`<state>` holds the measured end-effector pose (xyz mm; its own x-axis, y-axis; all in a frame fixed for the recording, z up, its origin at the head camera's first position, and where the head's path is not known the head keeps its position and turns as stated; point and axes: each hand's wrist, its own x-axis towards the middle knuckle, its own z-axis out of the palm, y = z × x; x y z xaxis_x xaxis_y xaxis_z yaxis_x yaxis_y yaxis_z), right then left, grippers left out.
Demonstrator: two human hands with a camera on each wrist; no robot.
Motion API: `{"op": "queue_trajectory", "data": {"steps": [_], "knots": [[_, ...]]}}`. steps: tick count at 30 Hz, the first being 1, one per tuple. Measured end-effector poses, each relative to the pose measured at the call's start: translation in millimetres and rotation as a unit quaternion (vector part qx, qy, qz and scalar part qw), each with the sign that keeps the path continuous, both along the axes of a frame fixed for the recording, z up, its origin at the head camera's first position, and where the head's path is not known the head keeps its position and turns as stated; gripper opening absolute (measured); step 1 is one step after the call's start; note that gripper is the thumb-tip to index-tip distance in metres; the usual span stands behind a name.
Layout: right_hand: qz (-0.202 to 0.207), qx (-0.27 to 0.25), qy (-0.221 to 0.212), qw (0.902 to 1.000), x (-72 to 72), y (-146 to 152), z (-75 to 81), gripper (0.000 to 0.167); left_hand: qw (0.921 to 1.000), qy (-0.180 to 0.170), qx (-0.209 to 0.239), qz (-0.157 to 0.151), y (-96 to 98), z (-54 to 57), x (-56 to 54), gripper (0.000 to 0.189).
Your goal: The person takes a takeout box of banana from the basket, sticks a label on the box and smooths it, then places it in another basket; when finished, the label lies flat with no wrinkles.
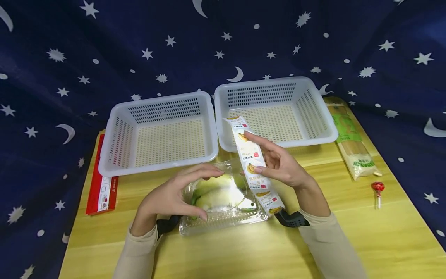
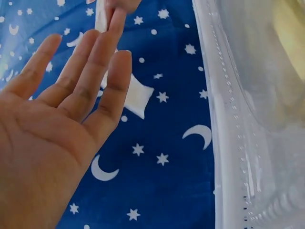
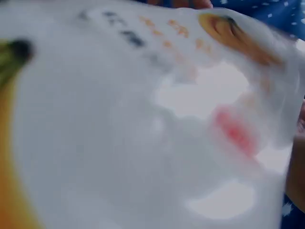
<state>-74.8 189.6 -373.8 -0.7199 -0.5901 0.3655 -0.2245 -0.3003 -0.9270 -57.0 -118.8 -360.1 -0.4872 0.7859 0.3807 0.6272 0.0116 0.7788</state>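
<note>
A clear plastic clamshell box (image 1: 226,224) lies on the wooden table, with yellow-green fruit like bananas (image 1: 219,198) inside. My left hand (image 1: 165,195) arches over the box's left side, thumb and fingers apart, holding nothing. In the left wrist view the fingers (image 2: 90,76) look nearly straight. Between thumb and fingers, my right hand (image 1: 285,166) holds a long white strip of banana stickers (image 1: 248,149). The strip hangs slantwise across the box's right side, its top end overlapping the right basket. Close up, the sticker strip (image 3: 114,143) fills the right wrist view, blurred.
Two white plastic baskets, the left one (image 1: 160,166) and the right one (image 1: 296,142), stand side by side behind the box. A red packet (image 1: 94,193) lies at the left edge. On the right are a green-labelled packet (image 1: 349,133) and a red lollipop (image 1: 378,186).
</note>
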Motion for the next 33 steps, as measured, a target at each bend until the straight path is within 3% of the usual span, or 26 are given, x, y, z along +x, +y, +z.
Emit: {"op": "queue_trajectory", "data": {"steps": [5,8,14,22,27,33], "knots": [[0.096,0.022,-0.05,0.9938,4.3,-16.2,15.8,0.091,0.9987,0.014,0.049,0.003,5.9,5.1,6.3,0.083],[0.106,0.027,-0.067,0.9917,5.9,-25.2,20.4,0.093,0.9968,0.022,0.075,0.016,8.7,6.4,7.2,0.078],[0.053,0.044,-0.036,0.997,7.5,-36.3,19.3,0.083,0.9951,0.043,0.082,0.033,13.5,7.6,7.9,0.072],[-0.033,0.053,-0.051,0.9967,5.0,-40.5,18.8,0.053,0.9934,0.067,0.085,0.038,16.5,10.6,5.1,0.073],[-0.05,0.059,-0.06,0.9952,6.7,-43.1,18.0,0.043,0.9923,0.073,0.085,0.052,15.3,9.7,4.6,0.07],[-0.06,0.08,-0.038,0.9942,7.9,-48.1,17.9,0.039,0.9907,0.088,0.077,0.07,13.6,7.9,6.1,0.062]]}}
